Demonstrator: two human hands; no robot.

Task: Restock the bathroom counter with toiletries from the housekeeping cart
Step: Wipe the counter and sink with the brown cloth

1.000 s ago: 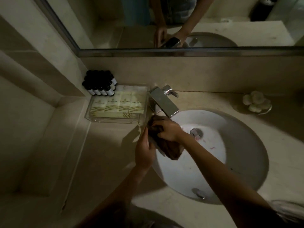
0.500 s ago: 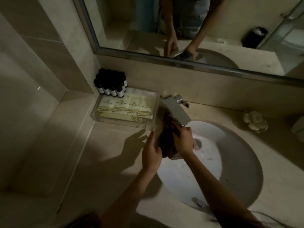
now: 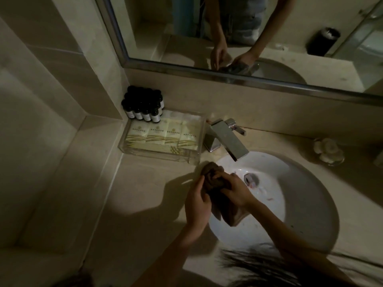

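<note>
Both hands met over the left rim of the white sink [image 3: 306, 204], working a brown cloth [image 3: 227, 214] between them. The left hand [image 3: 196, 201] had its fingers curled around the cloth's near side, and the right hand [image 3: 234, 188] had its fingers clamped over the bunched top, with the loose end hanging down into the basin. The chrome faucet [image 3: 228, 139] stood just behind the hands, its spout reaching out over the sink.

The toiletries sat at the back left of the stone surface [image 3: 145, 183]. A clear tray [image 3: 157, 153] lay just left of the faucet and held a row of cream packets [image 3: 159, 133] (each printed with a small emblem and gold stripes). A cluster of dark bottles [image 3: 143, 104] with pale labels stood upright in the corner, right behind the tray. Far to the right, near the backsplash, rested a small dish of white flower-shaped pieces [image 3: 328, 150]. The mirror [image 3: 145, 27] above reflected both hands and the cloth.
</note>
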